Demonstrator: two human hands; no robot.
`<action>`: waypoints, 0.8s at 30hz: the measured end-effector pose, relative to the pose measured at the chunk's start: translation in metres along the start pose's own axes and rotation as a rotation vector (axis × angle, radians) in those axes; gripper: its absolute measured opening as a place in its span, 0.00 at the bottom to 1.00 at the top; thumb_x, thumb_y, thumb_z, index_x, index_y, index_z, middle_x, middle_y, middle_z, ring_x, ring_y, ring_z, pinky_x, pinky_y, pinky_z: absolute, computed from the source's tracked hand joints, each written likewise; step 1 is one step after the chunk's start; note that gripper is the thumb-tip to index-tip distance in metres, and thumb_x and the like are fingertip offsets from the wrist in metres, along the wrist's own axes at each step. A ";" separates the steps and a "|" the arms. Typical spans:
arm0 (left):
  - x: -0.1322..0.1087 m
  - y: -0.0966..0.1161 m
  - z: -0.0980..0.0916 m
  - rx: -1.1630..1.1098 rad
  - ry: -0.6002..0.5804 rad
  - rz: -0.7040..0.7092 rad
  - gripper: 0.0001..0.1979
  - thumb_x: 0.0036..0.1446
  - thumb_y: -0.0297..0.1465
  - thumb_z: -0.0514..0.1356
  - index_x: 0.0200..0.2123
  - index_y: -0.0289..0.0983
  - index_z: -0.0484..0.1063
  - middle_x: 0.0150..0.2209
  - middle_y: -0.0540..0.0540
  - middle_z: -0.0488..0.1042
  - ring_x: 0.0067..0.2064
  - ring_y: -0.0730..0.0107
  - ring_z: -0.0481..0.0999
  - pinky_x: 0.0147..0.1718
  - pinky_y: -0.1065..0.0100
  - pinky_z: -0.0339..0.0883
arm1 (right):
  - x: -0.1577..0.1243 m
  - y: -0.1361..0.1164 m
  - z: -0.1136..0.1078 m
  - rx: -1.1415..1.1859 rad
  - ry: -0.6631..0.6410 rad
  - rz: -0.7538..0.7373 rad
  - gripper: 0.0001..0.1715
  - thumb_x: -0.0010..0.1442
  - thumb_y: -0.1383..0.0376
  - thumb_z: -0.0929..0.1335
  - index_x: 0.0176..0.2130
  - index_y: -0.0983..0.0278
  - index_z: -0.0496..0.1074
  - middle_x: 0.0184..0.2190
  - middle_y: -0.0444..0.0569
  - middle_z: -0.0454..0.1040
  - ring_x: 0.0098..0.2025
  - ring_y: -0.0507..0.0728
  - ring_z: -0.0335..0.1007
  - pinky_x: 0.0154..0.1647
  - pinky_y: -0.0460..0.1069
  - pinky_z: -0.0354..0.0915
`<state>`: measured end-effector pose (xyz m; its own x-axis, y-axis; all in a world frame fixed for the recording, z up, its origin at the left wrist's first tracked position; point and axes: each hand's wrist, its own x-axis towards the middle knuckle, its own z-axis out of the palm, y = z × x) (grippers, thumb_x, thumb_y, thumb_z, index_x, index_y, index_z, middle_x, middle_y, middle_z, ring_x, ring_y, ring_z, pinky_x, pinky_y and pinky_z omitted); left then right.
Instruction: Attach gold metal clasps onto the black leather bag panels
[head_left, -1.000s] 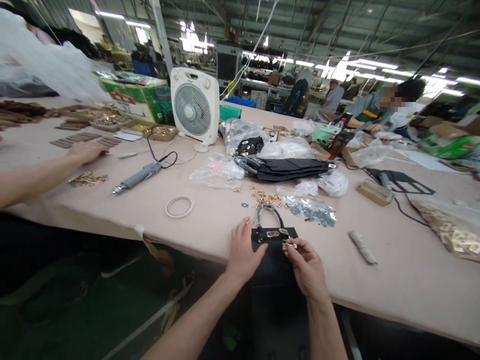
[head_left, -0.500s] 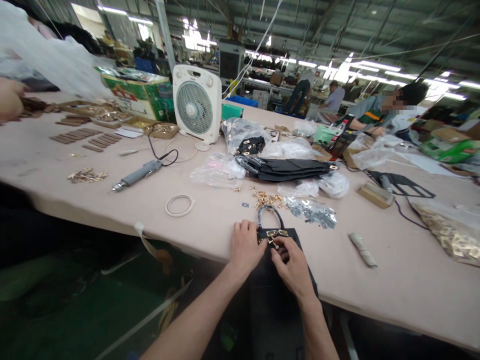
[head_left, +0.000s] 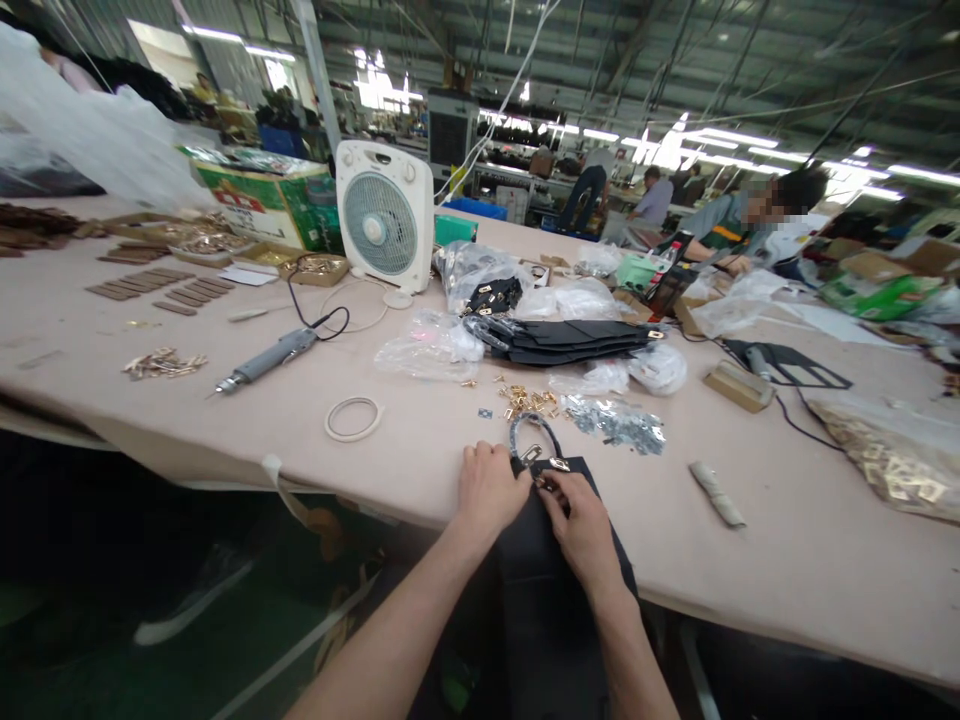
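A black bag piece [head_left: 536, 570] with a wrapped round handle [head_left: 556, 432] hangs over the table's front edge. My left hand [head_left: 491, 490] is closed on its upper left edge, thumb near the gold fittings. Against the bag's top, my right hand [head_left: 576, 515] pinches a small gold piece, partly hidden by the fingers. A gold clasp plate [head_left: 559, 464] shows just above the right fingers. Behind the handle lie loose gold parts [head_left: 525, 400] and a spread of thin silver plates [head_left: 622, 425].
A tape roll [head_left: 354, 419] and a grey electric screwdriver [head_left: 266, 362] lie left, before a white fan [head_left: 384, 215]. Stacked black pieces [head_left: 570, 342] lie behind the gold parts. A rolled grey bundle [head_left: 718, 494] is at right. A person [head_left: 750, 225] works at the far right.
My right fingers have drawn in toward my left thumb, and the gold piece between them is now mostly covered. The bag's top and its gold fittings have tilted. The view has shifted slightly.
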<state>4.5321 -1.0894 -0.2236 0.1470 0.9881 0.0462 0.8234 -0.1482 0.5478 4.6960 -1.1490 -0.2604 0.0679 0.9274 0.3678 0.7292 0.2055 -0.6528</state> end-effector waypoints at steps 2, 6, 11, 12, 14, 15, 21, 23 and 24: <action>0.002 0.001 -0.003 -0.040 0.001 -0.012 0.14 0.62 0.39 0.59 0.42 0.35 0.77 0.44 0.34 0.75 0.51 0.46 0.72 0.52 0.54 0.63 | 0.000 -0.001 0.002 -0.035 0.040 0.006 0.15 0.71 0.60 0.64 0.52 0.59 0.77 0.46 0.55 0.77 0.47 0.62 0.75 0.51 0.58 0.73; 0.005 -0.001 -0.002 -0.339 0.049 -0.060 0.08 0.58 0.33 0.62 0.39 0.37 0.75 0.44 0.37 0.76 0.48 0.53 0.74 0.51 0.57 0.65 | 0.001 -0.002 0.002 -0.015 0.118 0.052 0.17 0.72 0.58 0.63 0.52 0.59 0.77 0.45 0.55 0.77 0.49 0.63 0.74 0.52 0.59 0.71; 0.006 0.002 0.009 -1.079 -0.003 -0.311 0.12 0.53 0.34 0.66 0.41 0.37 0.75 0.41 0.43 0.79 0.44 0.59 0.77 0.48 0.62 0.68 | 0.003 -0.002 -0.003 0.165 0.226 0.136 0.19 0.73 0.56 0.63 0.53 0.60 0.77 0.40 0.51 0.72 0.37 0.57 0.73 0.43 0.55 0.74; 0.005 0.004 0.011 -1.157 -0.040 -0.311 0.12 0.53 0.35 0.66 0.40 0.37 0.76 0.41 0.43 0.80 0.44 0.60 0.78 0.47 0.63 0.68 | 0.004 -0.002 -0.003 0.186 0.241 0.143 0.19 0.73 0.56 0.63 0.53 0.60 0.77 0.40 0.50 0.71 0.36 0.56 0.73 0.42 0.54 0.74; 0.001 0.010 0.015 -1.266 -0.121 -0.290 0.15 0.52 0.36 0.67 0.42 0.36 0.77 0.40 0.43 0.81 0.42 0.61 0.79 0.45 0.64 0.70 | 0.004 -0.002 -0.004 0.187 0.254 0.142 0.19 0.73 0.56 0.63 0.53 0.59 0.77 0.40 0.49 0.70 0.36 0.55 0.72 0.42 0.54 0.74; -0.001 0.013 0.016 -1.330 -0.160 -0.297 0.17 0.49 0.35 0.69 0.43 0.35 0.77 0.40 0.43 0.82 0.41 0.62 0.79 0.44 0.64 0.70 | 0.004 -0.002 -0.005 0.180 0.256 0.140 0.19 0.73 0.56 0.63 0.53 0.59 0.77 0.40 0.49 0.69 0.37 0.55 0.72 0.42 0.54 0.74; -0.006 0.013 0.022 -1.555 -0.274 -0.410 0.24 0.45 0.37 0.73 0.45 0.34 0.78 0.36 0.44 0.82 0.38 0.62 0.79 0.40 0.65 0.72 | 0.005 0.010 -0.019 0.171 0.264 0.134 0.18 0.73 0.56 0.63 0.53 0.59 0.77 0.39 0.49 0.68 0.34 0.54 0.70 0.38 0.53 0.72; -0.005 0.010 0.023 -1.591 -0.286 -0.426 0.25 0.45 0.37 0.73 0.47 0.34 0.78 0.36 0.44 0.82 0.37 0.62 0.80 0.39 0.64 0.72 | 0.006 0.016 -0.027 0.158 0.227 0.110 0.18 0.73 0.56 0.63 0.52 0.59 0.78 0.38 0.49 0.68 0.33 0.54 0.69 0.35 0.52 0.71; -0.005 0.009 0.023 -1.607 -0.290 -0.433 0.25 0.45 0.37 0.73 0.47 0.34 0.78 0.36 0.44 0.82 0.36 0.62 0.80 0.38 0.64 0.72 | 0.007 0.018 -0.030 0.163 0.191 0.096 0.18 0.73 0.56 0.63 0.52 0.59 0.78 0.37 0.48 0.68 0.33 0.54 0.69 0.35 0.52 0.70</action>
<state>4.5518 -1.0966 -0.2385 0.3152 0.8746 -0.3684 -0.4971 0.4828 0.7209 4.7306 -1.1482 -0.2499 0.2695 0.8726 0.4075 0.5952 0.1817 -0.7827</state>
